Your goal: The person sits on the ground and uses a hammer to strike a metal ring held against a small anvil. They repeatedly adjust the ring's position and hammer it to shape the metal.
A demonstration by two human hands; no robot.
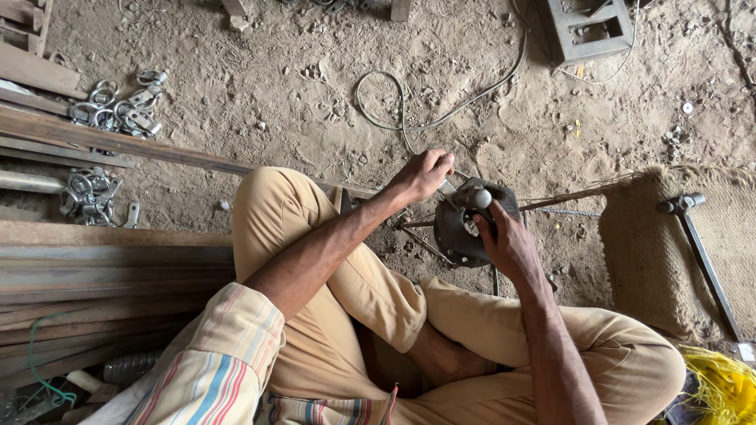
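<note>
- i sit cross-legged on the dirt floor point(315, 86), which takes up most of the view, sandy and strewn with small bits.
- a stack of long metal bars point(102, 271) lies to my left, rusty brown and grey, running flat along the floor.
- a coarse woven mat point(654, 260) lies to my right, brown with a frayed top edge; a dark metal tool with a t-shaped head point(701, 244) rests on it.
- a grey metal stand point(591, 31) sits at the top right, and a pale cable point(441, 110) loops across the floor in front of me.
- heaps of shiny metal shackles point(118, 106) lie at the upper left, a second heap just below them beside the bars.
- the dark round metal piece point(465, 228) sits on the floor just ahead of my knees, between my two hands; it looks dull, grimy and roughly disc-shaped, with thin rods running out from under it.
- my right hand point(508, 244) is curled shut around a rounded grey knob point(480, 198) at the top of that piece.
- my left hand point(424, 173) is closed, its fingers pinched on a small light metal part point(449, 187) at the piece's upper left edge.
</note>
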